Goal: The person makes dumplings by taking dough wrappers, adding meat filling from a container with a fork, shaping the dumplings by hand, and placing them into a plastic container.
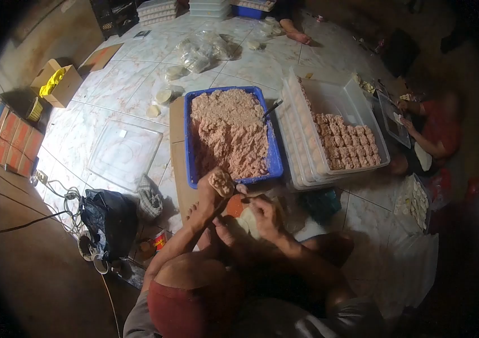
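My left hand (211, 196) is closed around a lump of pinkish filling (221, 183) at the near edge of the blue tub (278, 155). The tub holds a large mass of the same ground filling (231, 132). To the right, my right hand (266, 217) has its fingers pinched on a small utensil, seen only in part, whose tip is near the lump. Below the hands lie pale round wrappers (247, 222), partly covered by my right hand, beside an orange-red round thing (235, 206).
Right of the tub, stacked clear trays (386, 147) hold rows of shaped pieces. A co-worker (442, 127) sits at the far right. A clear lid (124, 151), black bag (107, 219), cables and cardboard boxes are on the left. Plastic bags (199, 53) lie beyond the tub.
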Available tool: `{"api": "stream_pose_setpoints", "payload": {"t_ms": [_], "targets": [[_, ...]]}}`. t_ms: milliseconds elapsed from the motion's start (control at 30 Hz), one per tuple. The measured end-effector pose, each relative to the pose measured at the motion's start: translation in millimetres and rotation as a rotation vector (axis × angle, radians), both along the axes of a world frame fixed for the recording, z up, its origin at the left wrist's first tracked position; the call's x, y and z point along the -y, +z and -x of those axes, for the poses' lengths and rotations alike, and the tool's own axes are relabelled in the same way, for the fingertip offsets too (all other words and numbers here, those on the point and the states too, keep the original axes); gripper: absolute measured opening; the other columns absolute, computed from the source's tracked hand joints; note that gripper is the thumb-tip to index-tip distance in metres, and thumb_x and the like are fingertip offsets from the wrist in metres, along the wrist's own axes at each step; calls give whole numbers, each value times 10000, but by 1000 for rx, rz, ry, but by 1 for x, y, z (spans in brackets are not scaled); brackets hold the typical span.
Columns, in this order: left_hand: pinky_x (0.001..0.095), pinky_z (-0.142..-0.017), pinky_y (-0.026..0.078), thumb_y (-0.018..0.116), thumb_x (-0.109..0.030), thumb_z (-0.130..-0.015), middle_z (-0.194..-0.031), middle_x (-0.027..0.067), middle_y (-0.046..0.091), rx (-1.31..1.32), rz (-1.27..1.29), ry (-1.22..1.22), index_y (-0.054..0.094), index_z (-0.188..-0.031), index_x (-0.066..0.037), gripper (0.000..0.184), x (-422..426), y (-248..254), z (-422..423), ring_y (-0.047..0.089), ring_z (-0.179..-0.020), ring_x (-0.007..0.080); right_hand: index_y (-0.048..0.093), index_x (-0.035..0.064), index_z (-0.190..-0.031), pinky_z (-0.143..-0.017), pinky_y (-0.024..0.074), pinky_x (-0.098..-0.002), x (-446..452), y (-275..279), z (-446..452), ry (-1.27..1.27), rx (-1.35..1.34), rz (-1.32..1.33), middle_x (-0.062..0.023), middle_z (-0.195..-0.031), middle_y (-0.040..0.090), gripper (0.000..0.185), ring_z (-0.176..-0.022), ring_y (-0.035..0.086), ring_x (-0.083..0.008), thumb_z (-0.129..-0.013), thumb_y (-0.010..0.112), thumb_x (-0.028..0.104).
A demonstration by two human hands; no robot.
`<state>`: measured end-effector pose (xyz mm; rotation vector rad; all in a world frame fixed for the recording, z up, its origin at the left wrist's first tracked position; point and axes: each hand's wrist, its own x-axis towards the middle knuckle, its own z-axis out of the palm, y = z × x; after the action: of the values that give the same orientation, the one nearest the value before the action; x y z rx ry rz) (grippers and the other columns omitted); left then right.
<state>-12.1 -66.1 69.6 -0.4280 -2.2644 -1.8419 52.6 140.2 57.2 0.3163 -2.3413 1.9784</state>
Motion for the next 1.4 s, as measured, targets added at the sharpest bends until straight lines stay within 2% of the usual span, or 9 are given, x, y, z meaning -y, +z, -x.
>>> {"api": "stream_pose_setpoints", "payload": {"t_ms": [200,367,500,633,800,933,1067,1267,1400], "targets": [[282,-697,532,760,-13,-816,-885,45,622,491,-545,-63,603,-957,-65,217,7,79,-10,582,-752,130,678,5,-1057,-629,390,-232,-25,19,-14,150,270,191,32,-735,493,212,-692,443,-50,-1052,530,157],[274,-724,501,847,-84,-751,-858,34,635,8,-61,-12,629,-1003,-51,335,8,61,-6,593,-792,110,627,-1,-982,-677,430,-269,-5,10,-20,287,399,321,-4,-857,554,157,-770,479,-77,-1041,546,120],[292,-726,510,895,-101,-703,-831,28,644,37,58,47,639,-994,-41,392,-3,37,-3,600,-781,114,665,-19,-1087,-756,489,-334,14,-7,-6,-50,-107,-159,-85,-920,625,175,-861,590,-177,-1017,542,84],[274,-779,507,941,-90,-668,-935,15,635,212,-393,55,606,-1058,-47,516,-1,63,-6,607,-870,128,666,-51,-1083,-686,426,-272,-10,16,-11,-34,63,15,-24,-880,590,214,-782,491,-84,-1032,543,117],[250,-729,505,955,-132,-689,-861,-26,602,305,-226,-220,586,-1015,-44,500,-2,59,-8,576,-815,82,638,-49,-1047,-774,482,-327,5,9,-20,47,108,-81,-121,-952,636,170,-875,599,-197,-1011,563,99],[245,-695,473,948,-168,-715,-861,-29,591,158,25,65,579,-979,-54,468,-8,45,0,534,-773,70,671,-24,-1080,-737,473,-358,9,28,-6,-50,-22,-392,-134,-909,639,181,-836,613,-246,-995,541,68],[264,-730,483,958,-184,-692,-905,-13,596,254,-293,-103,581,-982,-46,496,12,62,-5,555,-836,90,670,-43,-1061,-771,479,-331,-10,39,-24,-60,158,-46,-72,-953,661,194,-869,580,-135,-1027,537,93],[315,-693,507,973,-329,-643,-873,83,609,240,-20,-86,577,-1046,-13,647,-16,39,0,582,-752,128,612,-57,-964,-818,483,-429,22,14,-9,-131,-191,-294,-241,-1034,601,118,-969,597,-411,-863,558,-30],[318,-694,508,964,-340,-655,-840,79,614,2,-211,-19,598,-1006,-18,601,-4,45,7,587,-758,139,636,-18,-1033,-843,485,-411,2,92,-2,-143,-277,-496,-192,-1033,619,159,-942,604,-369,-893,561,-9]]}}
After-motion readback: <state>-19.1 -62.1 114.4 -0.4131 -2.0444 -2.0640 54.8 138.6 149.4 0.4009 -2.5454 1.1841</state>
